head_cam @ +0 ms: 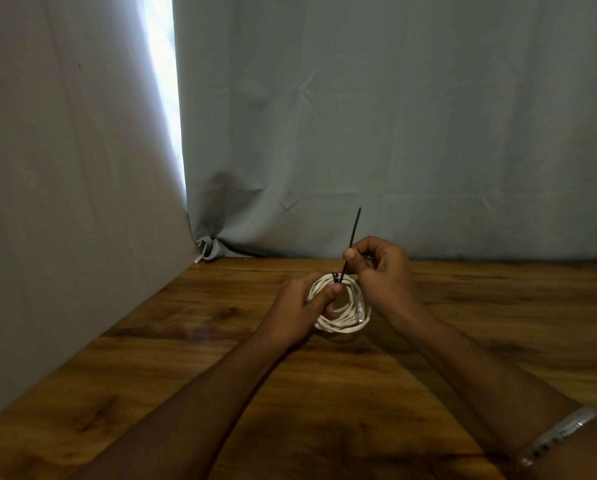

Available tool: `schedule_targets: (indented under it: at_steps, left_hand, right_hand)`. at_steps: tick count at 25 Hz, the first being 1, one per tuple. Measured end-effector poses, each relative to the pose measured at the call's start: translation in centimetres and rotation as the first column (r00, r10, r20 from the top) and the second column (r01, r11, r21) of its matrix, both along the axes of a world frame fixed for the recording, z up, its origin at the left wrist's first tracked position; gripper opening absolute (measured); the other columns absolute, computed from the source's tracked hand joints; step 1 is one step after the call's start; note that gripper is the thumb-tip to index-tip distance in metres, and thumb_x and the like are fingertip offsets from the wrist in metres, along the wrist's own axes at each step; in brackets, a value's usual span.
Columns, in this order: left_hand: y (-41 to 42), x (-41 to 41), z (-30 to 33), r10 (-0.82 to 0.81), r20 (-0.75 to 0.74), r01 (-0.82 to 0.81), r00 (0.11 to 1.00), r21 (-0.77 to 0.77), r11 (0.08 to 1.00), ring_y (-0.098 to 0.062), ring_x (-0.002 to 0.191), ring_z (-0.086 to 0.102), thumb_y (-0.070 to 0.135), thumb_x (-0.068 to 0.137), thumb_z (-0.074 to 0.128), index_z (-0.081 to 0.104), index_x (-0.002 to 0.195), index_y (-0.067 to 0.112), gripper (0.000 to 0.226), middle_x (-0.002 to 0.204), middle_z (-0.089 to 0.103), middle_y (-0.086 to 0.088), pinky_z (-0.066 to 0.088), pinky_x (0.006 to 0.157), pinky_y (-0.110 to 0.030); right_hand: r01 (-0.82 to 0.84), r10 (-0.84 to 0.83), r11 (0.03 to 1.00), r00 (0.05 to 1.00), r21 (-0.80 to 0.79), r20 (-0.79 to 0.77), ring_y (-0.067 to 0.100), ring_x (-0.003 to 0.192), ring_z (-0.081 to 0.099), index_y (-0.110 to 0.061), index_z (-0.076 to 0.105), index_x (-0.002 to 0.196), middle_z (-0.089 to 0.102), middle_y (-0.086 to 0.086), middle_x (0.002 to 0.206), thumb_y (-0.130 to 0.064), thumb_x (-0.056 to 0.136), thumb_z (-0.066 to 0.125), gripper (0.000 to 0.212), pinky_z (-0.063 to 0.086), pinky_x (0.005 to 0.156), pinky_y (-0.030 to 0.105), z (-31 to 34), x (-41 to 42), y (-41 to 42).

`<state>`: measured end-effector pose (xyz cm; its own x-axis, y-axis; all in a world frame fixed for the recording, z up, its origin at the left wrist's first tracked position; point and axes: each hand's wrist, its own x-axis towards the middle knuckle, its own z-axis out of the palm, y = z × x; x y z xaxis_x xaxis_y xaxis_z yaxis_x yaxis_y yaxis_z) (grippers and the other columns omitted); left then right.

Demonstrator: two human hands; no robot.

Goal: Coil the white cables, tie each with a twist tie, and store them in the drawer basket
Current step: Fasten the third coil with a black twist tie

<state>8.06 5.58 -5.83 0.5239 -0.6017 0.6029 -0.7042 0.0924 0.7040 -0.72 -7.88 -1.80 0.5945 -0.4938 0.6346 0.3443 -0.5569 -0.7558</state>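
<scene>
A: Curtain point(82, 168) on the far left, grey, with a bright gap beside it. What comes next?

B: The left forearm, reaching up from the lower left across the wooden table point(186, 341). The left hand point(302, 308) is curled closed around the near-left side of the white cable coil point(342, 306), thumb lying on top of the loops, fingers tucked through the middle.

A: And the coil itself?

B: Held between both hands just above the table, near the far edge. A black twist tie point(350, 242) wraps its top and sticks up, leaning slightly right.

A: The right hand?

B: The right hand point(380, 268) sits higher, wrist bent, thumb and forefinger pinched shut on the tie's stem. A silver bracelet point(557, 436) circles that forearm at the lower right.
</scene>
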Motion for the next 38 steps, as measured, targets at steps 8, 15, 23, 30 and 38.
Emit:
schedule_targets:
  at_steps: [8,15,23,30,38]
  left_hand:
    - [0.4,-0.3,-0.2,-0.043,0.203,0.015,0.978,0.133,0.991,-0.006,0.073,0.066,0.027,0.105,0.057,0.069,0.097,0.015,0.019,0.080,0.071,0.003,0.049,0.066,-0.026]
    - [0.4,0.6,-0.4,-0.043,0.216,0.007,0.975,0.164,0.986,-0.012,0.085,0.072,0.031,0.105,0.056,0.070,0.106,0.015,0.022,0.093,0.075,0.001,0.057,0.076,-0.039]
    - [0.9,-0.1,0.0,0.076,0.380,-0.098,0.922,0.038,0.994,-0.005,0.082,0.066,0.030,0.105,0.057,0.068,0.105,0.020,0.015,0.088,0.071,0.009,0.051,0.070,-0.031]
    - [1.0,-0.2,0.2,0.237,0.561,-0.225,0.793,-0.092,0.970,-0.009,0.080,0.059,0.033,0.105,0.050,0.067,0.099,0.014,0.026,0.089,0.068,0.004,0.048,0.071,-0.032]
    - [0.8,-0.4,0.2,0.105,0.419,-0.131,0.902,0.033,0.991,-0.004,0.084,0.067,0.032,0.106,0.056,0.068,0.107,0.021,0.017,0.092,0.071,0.011,0.053,0.072,-0.034]
  right_hand:
    - [-0.021,0.016,0.998,0.997,-0.061,-0.073,0.012,0.066,0.066,-0.025,0.066,0.076,0.068,-0.003,0.067,-0.011,0.096,0.069,0.024,0.056,0.067,0.036,-0.2,-0.1,-0.1]
    - [-0.048,0.045,0.999,0.988,-0.015,-0.150,0.020,0.075,0.071,-0.017,0.071,0.079,0.073,0.004,0.075,-0.014,0.096,0.070,0.017,0.059,0.072,0.038,-0.5,-0.1,-0.3]
    - [-0.150,0.343,0.755,0.920,0.639,-0.190,0.023,0.061,0.069,0.003,0.075,0.090,0.074,0.017,0.076,-0.010,0.093,0.070,0.014,0.054,0.051,0.026,1.0,-1.1,1.0]
    - [-0.156,0.388,0.719,0.898,0.677,-0.205,0.020,0.066,0.069,-0.007,0.076,0.088,0.076,0.008,0.080,-0.016,0.086,0.074,0.009,0.053,0.064,0.030,1.2,-0.7,0.8]
    - [-0.230,0.342,0.819,0.931,0.525,-0.126,0.019,0.051,0.059,0.000,0.071,0.074,0.066,0.015,0.063,-0.009,0.091,0.074,0.019,0.051,0.048,0.023,1.2,-1.1,0.8]
